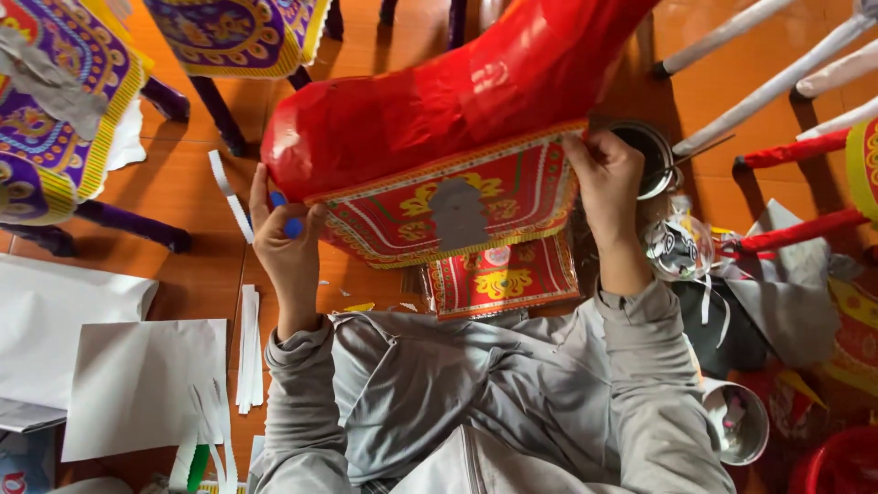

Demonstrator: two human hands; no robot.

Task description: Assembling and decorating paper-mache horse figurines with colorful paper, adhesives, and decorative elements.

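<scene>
Both hands are up on the big glossy red paper-covered figure point(430, 101) above the orange-brown floor point(183, 192): the left hand point(285, 240) presses flat against its left end, fingers spread, with a small blue object point(291, 225) tucked under them. The right hand point(605, 178), fingers curled, pinches the right edge of the red-and-gold patterned paper panel point(457, 206) hanging along the figure's lower side. A second patterned red sheet point(501, 279) lies just below, near the grey-sleeved lap, white paper strips point(249, 348) at left.
</scene>
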